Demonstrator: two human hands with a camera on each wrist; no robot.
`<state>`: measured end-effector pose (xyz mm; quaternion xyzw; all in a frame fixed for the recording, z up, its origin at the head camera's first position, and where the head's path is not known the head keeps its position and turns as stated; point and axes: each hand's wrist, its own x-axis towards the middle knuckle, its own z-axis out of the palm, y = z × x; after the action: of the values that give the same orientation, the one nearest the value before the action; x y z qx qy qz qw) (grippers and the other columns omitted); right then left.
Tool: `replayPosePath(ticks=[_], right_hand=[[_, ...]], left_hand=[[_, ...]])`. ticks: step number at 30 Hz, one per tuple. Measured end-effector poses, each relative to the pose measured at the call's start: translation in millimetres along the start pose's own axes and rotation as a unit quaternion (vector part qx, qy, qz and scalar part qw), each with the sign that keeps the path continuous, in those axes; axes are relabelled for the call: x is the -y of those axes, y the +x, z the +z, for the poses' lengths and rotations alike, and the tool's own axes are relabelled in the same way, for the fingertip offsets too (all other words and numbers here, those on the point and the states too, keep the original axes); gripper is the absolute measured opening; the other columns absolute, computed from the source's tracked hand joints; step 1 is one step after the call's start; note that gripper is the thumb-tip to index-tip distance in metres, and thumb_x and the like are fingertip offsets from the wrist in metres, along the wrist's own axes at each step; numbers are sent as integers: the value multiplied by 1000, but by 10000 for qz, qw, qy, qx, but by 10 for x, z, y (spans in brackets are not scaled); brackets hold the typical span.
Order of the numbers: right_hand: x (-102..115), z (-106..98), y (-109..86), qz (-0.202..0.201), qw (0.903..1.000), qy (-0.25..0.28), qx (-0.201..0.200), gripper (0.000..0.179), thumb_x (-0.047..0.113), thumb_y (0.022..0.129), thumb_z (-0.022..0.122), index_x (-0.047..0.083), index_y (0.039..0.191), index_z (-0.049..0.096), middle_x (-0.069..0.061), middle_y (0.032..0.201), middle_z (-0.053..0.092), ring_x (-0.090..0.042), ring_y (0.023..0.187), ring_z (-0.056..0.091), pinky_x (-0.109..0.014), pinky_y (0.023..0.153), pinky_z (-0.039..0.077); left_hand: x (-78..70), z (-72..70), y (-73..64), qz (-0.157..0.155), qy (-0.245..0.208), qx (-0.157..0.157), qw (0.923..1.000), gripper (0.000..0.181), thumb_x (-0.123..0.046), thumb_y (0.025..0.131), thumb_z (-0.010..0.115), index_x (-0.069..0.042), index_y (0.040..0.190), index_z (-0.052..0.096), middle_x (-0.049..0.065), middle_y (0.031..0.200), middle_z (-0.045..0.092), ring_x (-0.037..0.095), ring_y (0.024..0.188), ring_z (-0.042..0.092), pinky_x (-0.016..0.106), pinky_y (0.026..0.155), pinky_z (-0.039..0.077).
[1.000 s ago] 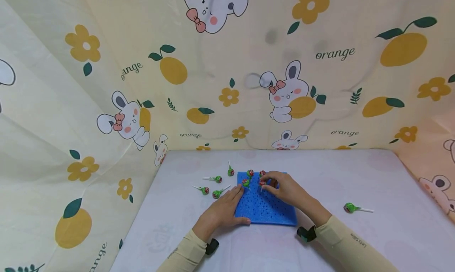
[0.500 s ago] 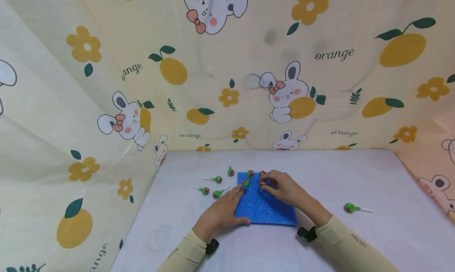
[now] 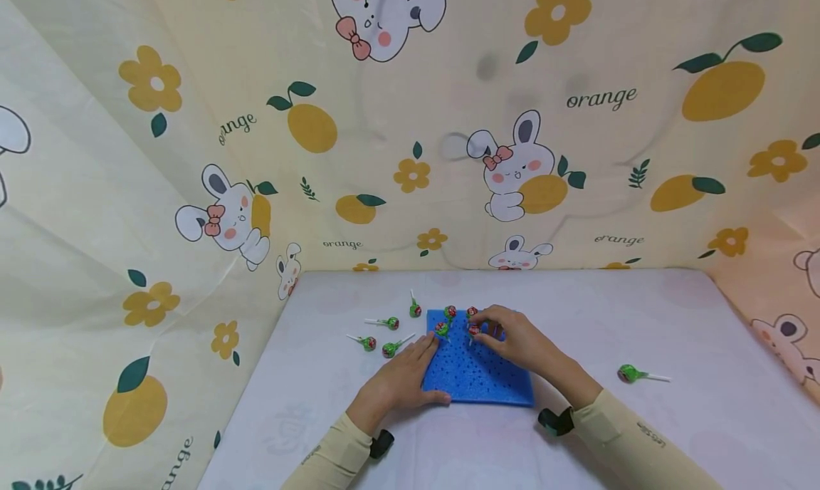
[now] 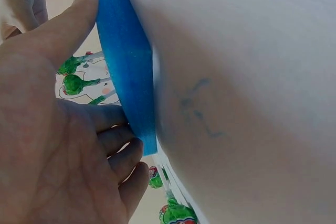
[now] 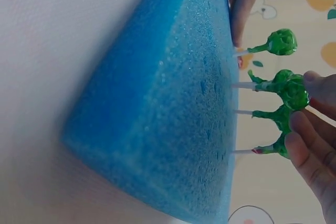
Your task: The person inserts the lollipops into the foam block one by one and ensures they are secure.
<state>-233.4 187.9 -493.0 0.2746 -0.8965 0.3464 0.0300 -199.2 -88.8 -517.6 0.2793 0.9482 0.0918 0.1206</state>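
A blue foam board (image 3: 477, 372) dotted with small holes lies on the table, with several green-and-red wrapped lollipops upright along its far part. My left hand (image 3: 405, 376) rests along the board's left side, its fingers straight and the thumb at the near edge. My right hand (image 3: 515, 337) pinches the head of a lollipop (image 3: 474, 330) between thumb and fingers; its stick stands at the board. In the right wrist view, fingertips (image 5: 300, 124) touch that green wrapped head (image 5: 295, 95). Another standing lollipop (image 3: 441, 329) is near the left fingertips.
Several loose lollipops lie left of the board, one of them (image 3: 391, 350) close to my left hand. A single lollipop (image 3: 631, 374) lies far to the right on the white table (image 3: 602, 319). A printed cloth (image 3: 397, 112) hangs behind the table.
My right hand's thumb and fingers have spread slightly apart at the lollipop. My left hand and the board stay in place.
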Motion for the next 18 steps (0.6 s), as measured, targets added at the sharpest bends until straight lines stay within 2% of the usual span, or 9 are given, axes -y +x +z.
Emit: replayPosePath(ticks=[10, 18], right_hand=[[-17, 5, -15, -11, 10000, -23, -6, 35, 7, 97, 80, 3, 131, 72, -4, 113, 73, -10, 86, 61, -43, 76, 64], [-19, -12, -18, -30, 10000, -40, -37, 33, 9, 99, 79, 4, 131, 72, -3, 114, 74, -10, 87, 60, -37, 74, 63]], left_hand=[[4, 1, -2, 13, -17, -20, 10000, 112, -71, 94, 70, -6, 171, 23, 10, 180, 18, 26, 165, 21, 40, 133, 25], [13, 17, 6, -10, 0, 9, 10000, 111, -71, 95, 68, -7, 172, 21, 9, 180, 16, 26, 165, 20, 40, 133, 24]])
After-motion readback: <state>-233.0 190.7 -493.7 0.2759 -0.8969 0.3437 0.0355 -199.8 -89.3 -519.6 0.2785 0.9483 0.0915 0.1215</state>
